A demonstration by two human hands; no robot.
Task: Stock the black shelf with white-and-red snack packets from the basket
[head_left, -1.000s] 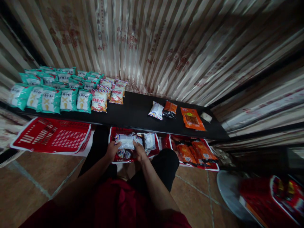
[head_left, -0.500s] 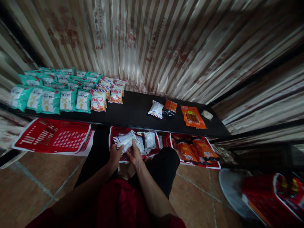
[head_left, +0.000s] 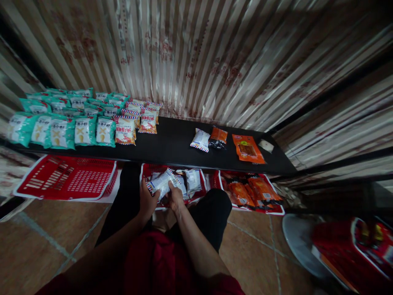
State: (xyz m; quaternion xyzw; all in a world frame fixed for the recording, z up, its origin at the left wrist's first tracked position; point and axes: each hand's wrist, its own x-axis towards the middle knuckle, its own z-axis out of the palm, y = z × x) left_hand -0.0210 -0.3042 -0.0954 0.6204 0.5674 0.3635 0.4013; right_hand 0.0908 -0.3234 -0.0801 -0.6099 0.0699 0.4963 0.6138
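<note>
A white snack packet with a striped edge [head_left: 161, 183] is held between both hands, above the middle red basket [head_left: 142, 172]. My left hand [head_left: 147, 198] grips its left side, and my right hand [head_left: 175, 195] has its lower right end. More white packets [head_left: 193, 180] lie in that basket, just beyond my fingers. On the black shelf [head_left: 172, 141], teal packets [head_left: 62, 131] stand in rows at the left, with orange-and-white packets [head_left: 125, 130] beside them. Farther right lie one white packet [head_left: 200, 139], a small orange packet [head_left: 218, 137] and a flat orange packet [head_left: 248, 149].
An empty-looking red basket [head_left: 89, 177] sits at the left, and one with orange packets [head_left: 264, 189] at the right. A small pale object [head_left: 266, 145] lies on the shelf's right end. A grey basin [head_left: 299, 241] and another red basket [head_left: 334, 246] stand lower right.
The shelf and baskets appear slightly farther left, as the view has shifted a little. Both hands still hold the same white packet, now tilted slightly differently.
</note>
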